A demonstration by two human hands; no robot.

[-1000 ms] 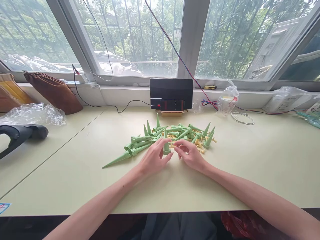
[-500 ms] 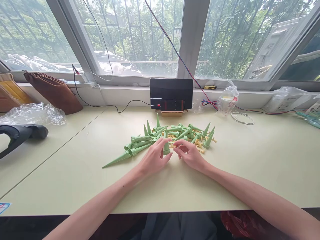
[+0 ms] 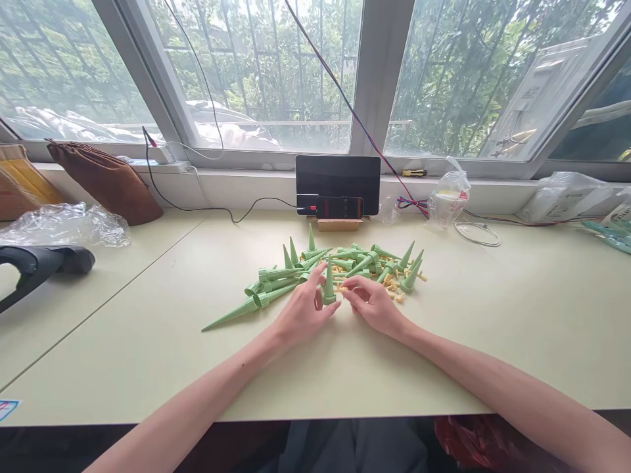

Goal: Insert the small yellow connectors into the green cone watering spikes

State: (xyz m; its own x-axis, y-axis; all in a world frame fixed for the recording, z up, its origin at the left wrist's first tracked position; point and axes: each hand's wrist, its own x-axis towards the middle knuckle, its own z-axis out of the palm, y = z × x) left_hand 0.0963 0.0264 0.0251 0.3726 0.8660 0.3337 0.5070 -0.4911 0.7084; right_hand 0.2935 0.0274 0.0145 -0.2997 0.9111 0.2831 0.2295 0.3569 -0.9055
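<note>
A heap of green plastic cone spikes [image 3: 345, 263] lies mid-table, mixed with small yellow pieces [image 3: 392, 284]. My left hand [image 3: 300, 312] rests by the heap's near edge, its thumb and fingers pinched on one upright green cone [image 3: 328, 286]. My right hand [image 3: 374, 305] sits just right of that cone, fingers curled in a pinch on a small piece I cannot make out. An assembled long green spike [image 3: 231, 314] lies to the left of my left hand.
A dark tablet [image 3: 338, 180] and a phone [image 3: 339, 207] stand on a wooden stand at the back. A brown pouch [image 3: 106, 180], crumpled plastic [image 3: 64, 225] and a black object [image 3: 39, 263] are at the left. Bagged items [image 3: 448, 194] and cables line the windowsill at the right.
My left index finger has lifted and stretched toward the heap. Both hands otherwise stay in place by the upright cone.
</note>
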